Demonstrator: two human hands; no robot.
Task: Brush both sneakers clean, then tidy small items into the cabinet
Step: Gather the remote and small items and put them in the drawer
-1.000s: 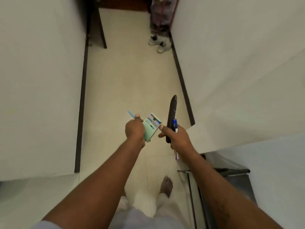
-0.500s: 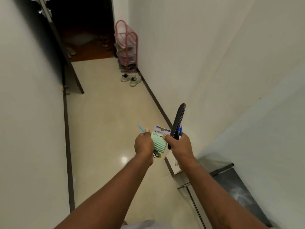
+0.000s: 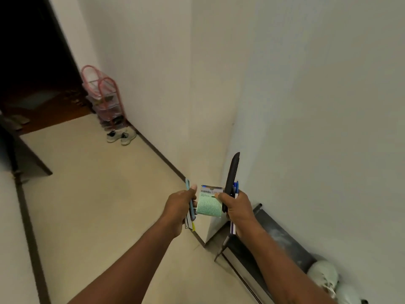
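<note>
In a narrow corridor, head view: the cream tiled floor (image 3: pixel 98 194) runs open and wide to the left of the arms, right up to a dark doorway (image 3: pixel 32 62). On the right a white wall corner (image 3: pixel 210 128) juts out, dark skirting (image 3: pixel 162 155) at its foot, and both hands sit just in front of that corner.

The left hand (image 3: pixel 178 207) is clenched round a light-blue stick (image 3: pixel 187 187), thumb up beside it. More thin items poke out below the fist, one yellow-tipped, too small to name. The right hand (image 3: pixel 237 208) grips a black remote control (image 3: pixel 231 176) standing upright, with blue pens (image 3: pixel 236 187) tucked against it in the same fist. Between the two hands sits a green Camlin packet (image 3: pixel 209 205), right thumb tip on its edge; which hand carries it, can't tell.

Below the right forearm a low dark rack (image 3: pixel 276 233) hugs the wall, partly hidden by that forearm. White sneakers (image 3: pixel 324 275) lie at its near end, bottom right, clipped by the frame edge. Far up the corridor a second pair of sneakers (image 3: pixel 121 136) rests on the floor, just in front of a pink shoe rack (image 3: pixel 103 95) set against the wall. The doorway's interior is too dark to read.
</note>
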